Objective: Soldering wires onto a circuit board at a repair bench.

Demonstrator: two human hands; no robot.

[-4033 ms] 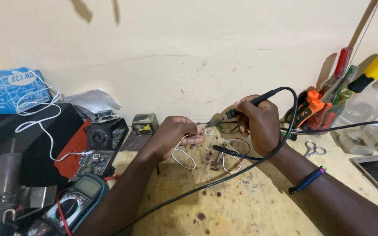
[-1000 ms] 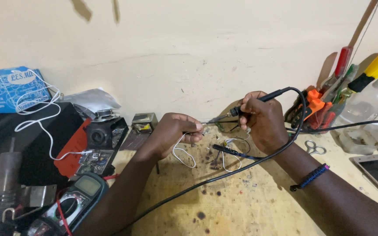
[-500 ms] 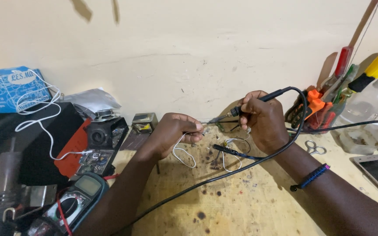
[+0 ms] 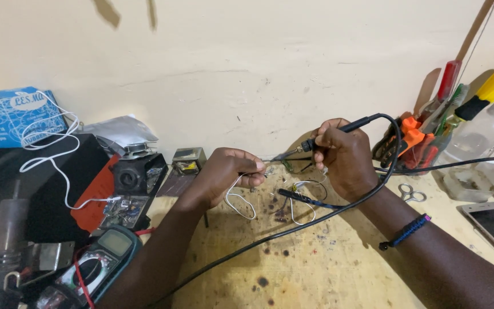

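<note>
Right hand [image 4: 344,154] grips the soldering iron [image 4: 338,130] like a pen, left hand [image 4: 227,171] fingers pinch the thin white wire [image 4: 241,197] right at its tip, so I'd keep both wrists steady.

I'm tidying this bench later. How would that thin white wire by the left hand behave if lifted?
The thin white wire hangs in a loose loop from the left hand, so it is probably floppy and light. Being so thin, it may snag on the black cable nearby.
</note>
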